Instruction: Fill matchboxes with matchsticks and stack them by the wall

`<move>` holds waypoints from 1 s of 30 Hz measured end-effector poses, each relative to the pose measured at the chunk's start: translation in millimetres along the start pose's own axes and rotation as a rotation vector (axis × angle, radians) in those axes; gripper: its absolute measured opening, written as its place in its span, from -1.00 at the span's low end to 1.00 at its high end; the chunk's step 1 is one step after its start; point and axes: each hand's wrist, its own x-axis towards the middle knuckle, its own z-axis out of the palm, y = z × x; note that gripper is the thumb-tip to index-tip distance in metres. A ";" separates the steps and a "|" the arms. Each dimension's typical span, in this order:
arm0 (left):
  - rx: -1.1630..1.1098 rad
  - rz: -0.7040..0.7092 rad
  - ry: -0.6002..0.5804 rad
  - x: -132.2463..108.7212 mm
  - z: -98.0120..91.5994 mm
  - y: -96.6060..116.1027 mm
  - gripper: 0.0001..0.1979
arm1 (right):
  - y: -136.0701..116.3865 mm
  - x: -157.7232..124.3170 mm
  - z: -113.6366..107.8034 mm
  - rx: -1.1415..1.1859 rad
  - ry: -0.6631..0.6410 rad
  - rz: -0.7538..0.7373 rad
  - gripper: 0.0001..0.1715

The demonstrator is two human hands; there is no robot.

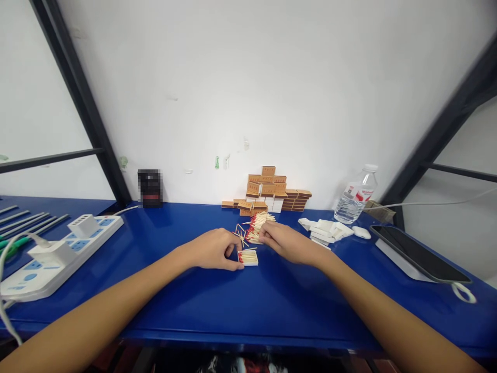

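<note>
Tray (pixel 254 262), long axis crosswise, match heads (pixel 241 257) leftward, left fingers (pixel 234 266) gripping it, right fingers (pixel 268 240), grip unclear

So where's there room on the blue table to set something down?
Bare: between the tray and near table edge, and between the power strip and left hand. Crowded: around the match pile, the matchboxes behind it, and rightward among white pieces, bottle and phone.
</note>
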 end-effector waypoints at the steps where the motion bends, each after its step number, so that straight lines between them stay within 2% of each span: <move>1: 0.001 0.000 0.003 0.3 0.2 -0.8 -0.72 | -3.0 -0.9 -0.6 0.028 0.001 -0.023 -0.79; 8: 0.010 0.030 0.020 2.0 2.8 -7.0 -0.70 | -22.7 -5.0 5.0 0.038 -0.094 -0.106 -0.80; 16: 0.030 0.046 0.019 1.8 2.7 -7.0 -0.70 | -24.3 -6.1 8.0 0.010 -0.130 -0.151 -0.85; 23: 0.033 0.031 0.020 1.9 2.2 -4.8 -0.71 | -26.3 -4.2 8.7 0.031 -0.056 -0.142 -0.86; 30: 0.030 0.049 0.030 1.5 2.6 -5.9 -0.71 | -21.9 -4.3 12.2 0.034 -0.037 -0.178 -0.89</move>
